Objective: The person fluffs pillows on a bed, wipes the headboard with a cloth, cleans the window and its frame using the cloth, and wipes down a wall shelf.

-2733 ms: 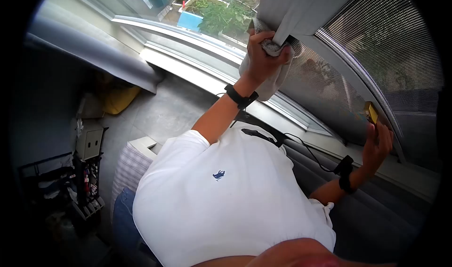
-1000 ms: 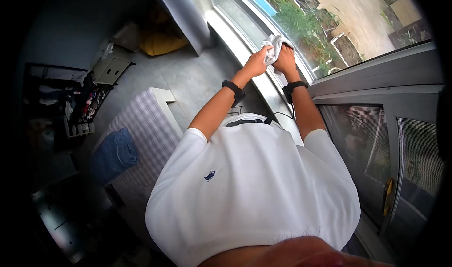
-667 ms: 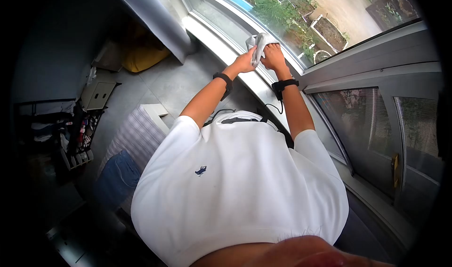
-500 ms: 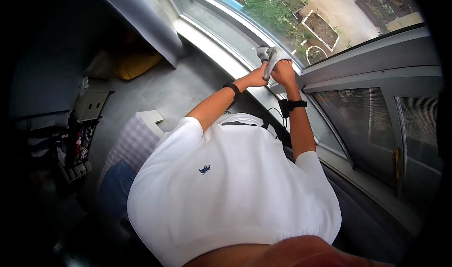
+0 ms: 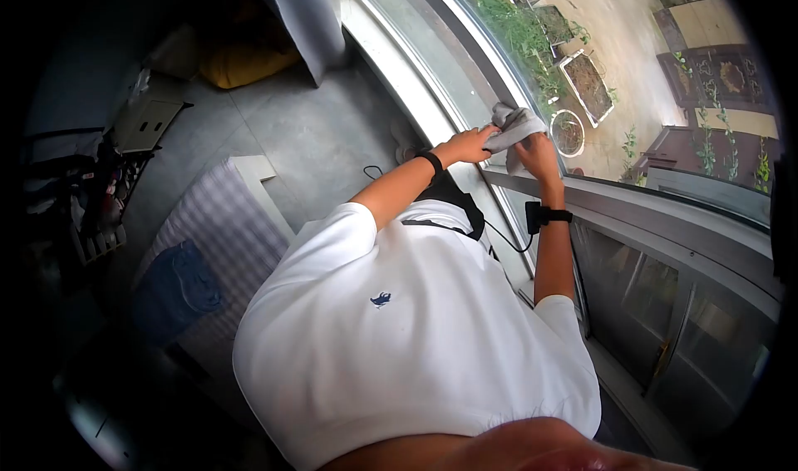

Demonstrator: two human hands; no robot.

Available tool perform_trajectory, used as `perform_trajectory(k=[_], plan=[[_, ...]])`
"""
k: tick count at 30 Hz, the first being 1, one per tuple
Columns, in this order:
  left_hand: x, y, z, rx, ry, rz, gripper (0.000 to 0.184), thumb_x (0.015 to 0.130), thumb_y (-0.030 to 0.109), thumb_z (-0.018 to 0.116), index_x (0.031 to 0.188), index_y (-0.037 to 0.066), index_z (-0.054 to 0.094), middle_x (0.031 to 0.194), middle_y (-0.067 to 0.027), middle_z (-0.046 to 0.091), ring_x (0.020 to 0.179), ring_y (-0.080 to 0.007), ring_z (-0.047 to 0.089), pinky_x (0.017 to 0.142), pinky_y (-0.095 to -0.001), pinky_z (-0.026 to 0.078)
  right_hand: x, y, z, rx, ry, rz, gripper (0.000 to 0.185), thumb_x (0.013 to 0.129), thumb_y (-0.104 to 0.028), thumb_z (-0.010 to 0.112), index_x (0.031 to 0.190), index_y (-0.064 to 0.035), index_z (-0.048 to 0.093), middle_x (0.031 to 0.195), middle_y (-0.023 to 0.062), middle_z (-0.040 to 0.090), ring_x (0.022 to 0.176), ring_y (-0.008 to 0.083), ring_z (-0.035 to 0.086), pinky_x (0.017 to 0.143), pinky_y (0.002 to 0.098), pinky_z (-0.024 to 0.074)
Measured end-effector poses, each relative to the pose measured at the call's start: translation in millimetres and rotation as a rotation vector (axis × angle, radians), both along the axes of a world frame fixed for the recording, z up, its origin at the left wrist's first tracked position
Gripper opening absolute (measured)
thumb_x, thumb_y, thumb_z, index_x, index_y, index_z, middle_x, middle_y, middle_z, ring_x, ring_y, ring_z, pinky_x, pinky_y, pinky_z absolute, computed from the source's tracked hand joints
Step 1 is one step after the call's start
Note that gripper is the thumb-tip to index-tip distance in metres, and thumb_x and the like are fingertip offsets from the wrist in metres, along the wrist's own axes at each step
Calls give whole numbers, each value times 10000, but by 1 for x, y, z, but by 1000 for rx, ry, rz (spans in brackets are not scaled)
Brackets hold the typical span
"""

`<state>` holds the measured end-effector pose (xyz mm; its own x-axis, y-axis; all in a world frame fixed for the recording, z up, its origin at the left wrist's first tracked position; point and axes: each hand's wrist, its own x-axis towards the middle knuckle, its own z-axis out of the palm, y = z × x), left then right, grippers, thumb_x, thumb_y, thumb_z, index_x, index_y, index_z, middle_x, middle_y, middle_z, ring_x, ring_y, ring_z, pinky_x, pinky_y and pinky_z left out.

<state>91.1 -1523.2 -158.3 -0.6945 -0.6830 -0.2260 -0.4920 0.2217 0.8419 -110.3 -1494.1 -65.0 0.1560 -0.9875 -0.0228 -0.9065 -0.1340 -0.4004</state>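
Note:
A crumpled grey cloth (image 5: 517,127) is bunched between my two hands, over the window frame by the glass. My left hand (image 5: 470,145) grips the cloth from its left side, with the fingers at its edge. On the other side my right hand (image 5: 539,155) is closed on the cloth, its fingertips partly hidden by the fabric. Black bands sit on both wrists. The white window sill (image 5: 397,78) runs diagonally just left of the hands.
A hinged window sash (image 5: 640,280) with a mesh panel and a yellow handle stands at the right. A grey curtain (image 5: 303,22) hangs at upper left. Below it are a checked bed (image 5: 224,221) with folded jeans (image 5: 187,281) and a storage box (image 5: 150,123).
My right hand has left the yellow handle and joined my left on the cloth. The cloth has since shifted right and slightly down in view, as the view turned.

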Motion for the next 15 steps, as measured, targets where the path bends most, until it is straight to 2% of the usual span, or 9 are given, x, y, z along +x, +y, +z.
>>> perform_trajectory(k=[3, 4, 5, 7, 10, 11, 13, 15], plan=[[12, -29, 0, 55, -5, 21, 732, 792, 257, 647, 1437, 187, 307, 1219, -235, 579, 1113, -430, 567, 930, -476, 467, 26, -34, 20, 17, 26, 20, 338, 761, -251, 676, 979, 6, 645, 938, 227, 667, 886, 408, 636, 792, 464, 510], [19, -39, 2, -4, -14, 101, 746, 793, 250, 651, 1447, 184, 297, 1252, -229, 556, 1140, -427, 549, 940, -478, 462, 31, -47, 13, -1, 42, 39, 340, 768, -271, 675, 952, 14, 642, 893, 233, 664, 833, 406, 644, 737, 470, 517], [27, -50, 7, -66, -24, 180, 759, 794, 244, 654, 1456, 181, 288, 1285, -223, 534, 1167, -425, 531, 950, -480, 457, 38, -59, 13, -12, 33, 44, 340, 768, -271, 675, 952, 14, 642, 893, 233, 664, 833, 406, 644, 737, 470, 517], [46, -83, 10, -225, 40, 348, 817, 753, 141, 672, 1472, 174, 285, 1269, -236, 500, 1157, -426, 512, 949, -480, 468, 57, -78, 17, -7, 109, -12, 342, 778, -295, 672, 927, 11, 636, 871, 233, 658, 815, 399, 646, 716, 474, 517], [74, -131, 28, -420, -37, 404, 845, 726, 77, 660, 1476, 163, 278, 1284, -250, 457, 1175, -426, 482, 941, -479, 469, 80, -111, 11, -33, 89, 3, 356, 797, -325, 666, 885, 15, 611, 864, 229, 642, 803, 403, 639, 718, 478, 512], [82, -147, 38, -448, -53, 405, 836, 723, 62, 656, 1470, 151, 293, 1233, -248, 472, 1144, -429, 495, 925, -482, 470, 90, -122, 10, -35, 55, 7, 368, 808, -343, 663, 851, 17, 596, 860, 232, 630, 800, 416, 630, 724, 487, 504], [96, -175, 55, -434, -103, 433, 820, 714, 45, 650, 1459, 135, 318, 1190, -248, 478, 1116, -427, 504, 905, -485, 471, 112, -149, 15, -47, 43, 59, 391, 811, -311, 654, 1003, 24, 585, 963, 228, 643, 853, 413, 635, 752, 481, 518], [101, -194, 62, -455, -126, 471, 810, 703, 24, 640, 1449, 123, 340, 1146, -238, 478, 1081, -430, 512, 903, -485, 468, 123, -176, 5, -107, 27, 120, 432, 805, -301, 656, 1083, 18, 567, 1010, 231, 638, 885, 414, 633, 775, 478, 522]])
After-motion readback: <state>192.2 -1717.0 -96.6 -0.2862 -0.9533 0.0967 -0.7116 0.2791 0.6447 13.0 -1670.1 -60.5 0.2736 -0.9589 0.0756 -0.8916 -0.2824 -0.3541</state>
